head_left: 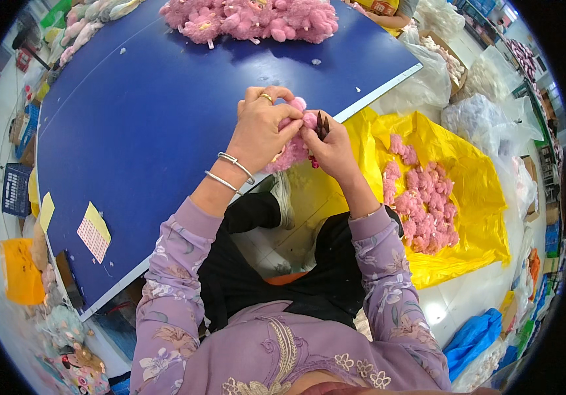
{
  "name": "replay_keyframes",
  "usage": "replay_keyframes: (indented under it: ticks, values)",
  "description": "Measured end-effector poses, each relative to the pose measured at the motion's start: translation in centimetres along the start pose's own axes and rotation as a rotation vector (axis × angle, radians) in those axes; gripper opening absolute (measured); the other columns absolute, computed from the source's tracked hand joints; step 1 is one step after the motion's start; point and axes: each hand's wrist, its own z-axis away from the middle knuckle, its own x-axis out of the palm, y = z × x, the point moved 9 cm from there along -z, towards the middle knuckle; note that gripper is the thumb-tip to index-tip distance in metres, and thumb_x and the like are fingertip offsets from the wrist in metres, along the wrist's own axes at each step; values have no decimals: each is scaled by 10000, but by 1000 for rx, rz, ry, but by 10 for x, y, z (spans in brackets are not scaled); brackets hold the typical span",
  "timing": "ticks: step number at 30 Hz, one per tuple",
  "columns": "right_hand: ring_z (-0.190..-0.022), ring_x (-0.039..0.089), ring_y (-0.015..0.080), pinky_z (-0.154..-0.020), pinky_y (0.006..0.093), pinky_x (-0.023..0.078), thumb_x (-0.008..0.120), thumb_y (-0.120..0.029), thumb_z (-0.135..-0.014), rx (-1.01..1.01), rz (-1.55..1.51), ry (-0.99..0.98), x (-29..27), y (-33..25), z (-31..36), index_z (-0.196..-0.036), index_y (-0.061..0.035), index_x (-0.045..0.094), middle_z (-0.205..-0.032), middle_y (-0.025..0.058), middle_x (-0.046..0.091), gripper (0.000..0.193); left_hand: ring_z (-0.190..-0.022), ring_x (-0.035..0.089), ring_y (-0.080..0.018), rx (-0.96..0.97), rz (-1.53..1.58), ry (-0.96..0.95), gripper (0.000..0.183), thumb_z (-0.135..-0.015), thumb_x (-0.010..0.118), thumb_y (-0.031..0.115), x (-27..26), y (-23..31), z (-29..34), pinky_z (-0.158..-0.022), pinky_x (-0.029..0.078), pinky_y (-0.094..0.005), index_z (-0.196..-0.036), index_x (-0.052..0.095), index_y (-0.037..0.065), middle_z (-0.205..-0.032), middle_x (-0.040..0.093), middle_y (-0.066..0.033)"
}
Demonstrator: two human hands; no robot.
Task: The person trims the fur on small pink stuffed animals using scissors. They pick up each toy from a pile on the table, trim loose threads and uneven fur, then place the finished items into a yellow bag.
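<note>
From where I'm standing, the left hand [263,122] is pinching a pink plush toy [289,157] over the table's [151,125] near edge; the right hand [332,146] is gripping it too, fingers curled around dark-bladed snips [322,125]. Those blades are sitting close, so a twist could nick fur or finger. A loosened pinch could drop it floorward, beside the yellow sheet [483,230].
</note>
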Motion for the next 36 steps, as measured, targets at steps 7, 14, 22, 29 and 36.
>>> replay_keyframes:
  ticks: [7,14,22,29,36]
  values:
    - [-714,505,40,-639,213,429,585,-121,-910,76,7,37,-4,12,-8,-947,2,577,-794,-26,567,129,-913,538,-245,-72,111,93,44,-787,674,92,3,-14,3,-796,428,-353,-794,655,53,-930,650,-54]
    - [-671,514,142,-637,292,432,470,-312,-972,87,224,195,-54,-6,-8,-873,15,573,-702,71,541,357,-810,572,-240,-58,156,64,63,-826,642,93,14,-22,6,-714,444,-365,-825,612,37,-848,655,-62]
    - [-797,584,444,-679,491,457,579,-265,-897,-7,793,-74,-7,-43,7,-909,33,591,-800,274,603,299,-779,560,-248,-30,83,61,75,-850,623,130,18,-16,5,-736,400,-380,-841,586,65,-809,638,-43]
    - [-754,594,432,-659,483,455,551,-257,-913,10,865,-45,-8,-36,3,-897,44,605,-778,274,597,306,-776,557,-237,-28,72,61,73,-849,624,132,17,-14,5,-732,394,-377,-836,589,70,-803,635,-35]
    - [-782,601,445,-701,519,466,562,-263,-891,-6,878,-49,-6,-34,3,-880,42,618,-787,276,613,310,-751,556,-231,-47,89,77,68,-847,628,125,16,-15,5,-728,397,-366,-827,591,72,-785,625,-37]
